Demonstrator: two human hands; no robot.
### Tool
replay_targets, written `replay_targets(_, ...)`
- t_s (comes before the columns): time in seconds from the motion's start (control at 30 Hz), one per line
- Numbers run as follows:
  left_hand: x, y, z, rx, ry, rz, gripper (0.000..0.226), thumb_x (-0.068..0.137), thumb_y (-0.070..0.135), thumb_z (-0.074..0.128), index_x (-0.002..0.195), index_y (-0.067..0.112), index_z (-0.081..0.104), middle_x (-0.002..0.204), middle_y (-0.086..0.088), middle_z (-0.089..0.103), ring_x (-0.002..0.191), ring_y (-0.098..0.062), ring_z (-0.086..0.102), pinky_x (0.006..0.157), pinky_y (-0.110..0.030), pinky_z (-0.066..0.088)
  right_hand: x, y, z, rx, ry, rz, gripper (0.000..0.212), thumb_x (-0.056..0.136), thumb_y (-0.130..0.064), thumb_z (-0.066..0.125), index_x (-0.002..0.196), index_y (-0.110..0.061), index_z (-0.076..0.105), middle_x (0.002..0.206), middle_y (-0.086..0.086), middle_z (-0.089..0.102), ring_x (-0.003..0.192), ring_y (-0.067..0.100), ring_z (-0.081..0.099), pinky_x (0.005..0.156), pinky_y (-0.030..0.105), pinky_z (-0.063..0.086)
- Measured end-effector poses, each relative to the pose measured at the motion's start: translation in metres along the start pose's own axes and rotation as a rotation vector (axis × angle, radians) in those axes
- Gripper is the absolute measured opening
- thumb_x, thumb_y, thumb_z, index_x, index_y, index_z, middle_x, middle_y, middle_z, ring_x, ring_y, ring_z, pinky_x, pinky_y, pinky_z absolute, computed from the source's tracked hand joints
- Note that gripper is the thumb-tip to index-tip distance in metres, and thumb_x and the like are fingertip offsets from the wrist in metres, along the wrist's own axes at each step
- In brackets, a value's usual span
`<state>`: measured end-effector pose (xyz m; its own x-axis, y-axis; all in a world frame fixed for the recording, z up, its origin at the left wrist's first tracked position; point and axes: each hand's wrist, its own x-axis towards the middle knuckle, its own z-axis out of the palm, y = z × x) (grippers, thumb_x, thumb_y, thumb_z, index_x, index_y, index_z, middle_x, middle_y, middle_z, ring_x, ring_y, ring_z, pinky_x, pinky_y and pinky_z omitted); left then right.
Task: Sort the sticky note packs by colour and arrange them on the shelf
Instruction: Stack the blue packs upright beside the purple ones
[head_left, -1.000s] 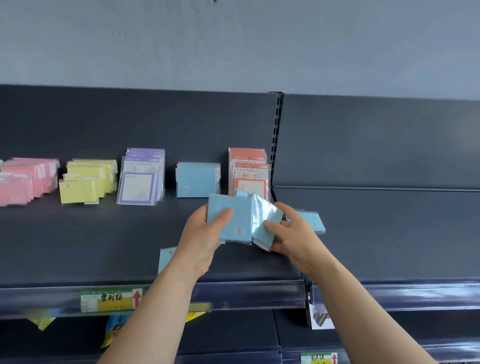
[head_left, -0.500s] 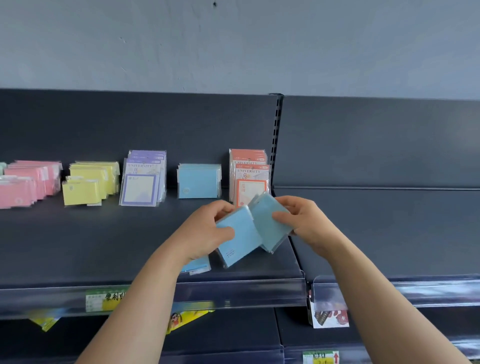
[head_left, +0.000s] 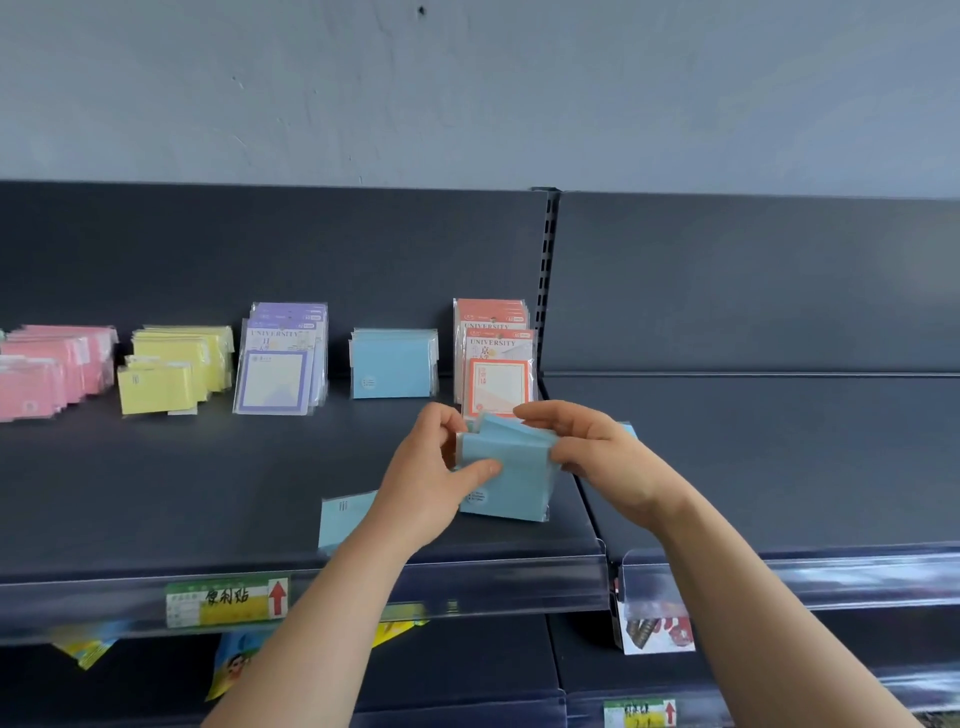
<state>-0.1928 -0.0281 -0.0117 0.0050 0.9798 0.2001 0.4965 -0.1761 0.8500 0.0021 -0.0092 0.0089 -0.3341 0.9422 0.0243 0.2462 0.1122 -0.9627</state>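
Left hand (head_left: 431, 467): grasps blue packs (head_left: 514, 467), thumb across the front.
Right hand (head_left: 592, 452): pinches the same packs at their right edge.
Blue packs: held just above shelf (head_left: 156, 493), in front of orange packs (head_left: 493, 358).
Loose pack (head_left: 343, 519): flat on shelf, partly behind left wrist.
Back row: pink packs (head_left: 52, 369), yellow packs (head_left: 171, 369), purple packs (head_left: 280, 364), blue stack (head_left: 395, 364).

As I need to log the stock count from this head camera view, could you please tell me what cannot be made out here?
Head view, count of the held blue packs: the left hand and right hand cover their edges.
Head view, loose blue pack: partly behind the left forearm.
Head view, pink packs: cut off by the left edge.
Head view, shelf label: small print blurred.
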Motion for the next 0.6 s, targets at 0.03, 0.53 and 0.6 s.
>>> replay_targets(0.03, -0.001, 0.0, 0.0, -0.016, -0.002, 0.003, 0.042, 0.082, 0.023, 0.076, 0.105, 0.024, 0.04, 0.11, 0.013, 0.062, 0.093, -0.005, 0.062, 0.065, -0.014, 0.051, -0.001, 0.003, 0.0, 0.062, 0.01, -0.002, 0.049, 0.087, 0.01, 0.04, 0.124, -0.018, 0.057, 0.121, 0.001, 0.065, 0.11, 0.016, 0.061, 0.092, 0.026, 0.047)
replay_targets(0.53, -0.011, 0.0, 0.001, 0.267, -0.226, 0.076, 0.055, 0.1, 0.027, 0.048, 0.14, 0.029, 0.011, 0.143, 0.004, 0.037, 0.119, -0.013, 0.043, 0.094, -0.024, 0.037, -0.023, 0.016, 0.032, -0.26, 0.177, -0.092, 0.039, 0.092, -0.007, 0.057, 0.105, -0.043, 0.047, 0.099, -0.02, 0.064, 0.089, -0.006, 0.06, 0.072, 0.005, 0.045)
replay_targets(0.6, -0.009, 0.0, -0.005, 0.217, -0.165, 0.09, 0.055, 0.098, 0.026, 0.052, 0.14, 0.032, 0.016, 0.136, 0.008, 0.041, 0.111, -0.011, 0.046, 0.088, -0.023, 0.037, -0.018, 0.009, 0.034, -0.252, 0.225, -0.12, 0.038, 0.089, -0.006, 0.06, 0.103, -0.041, 0.051, 0.095, -0.018, 0.066, 0.086, -0.003, 0.062, 0.071, 0.007, 0.045)
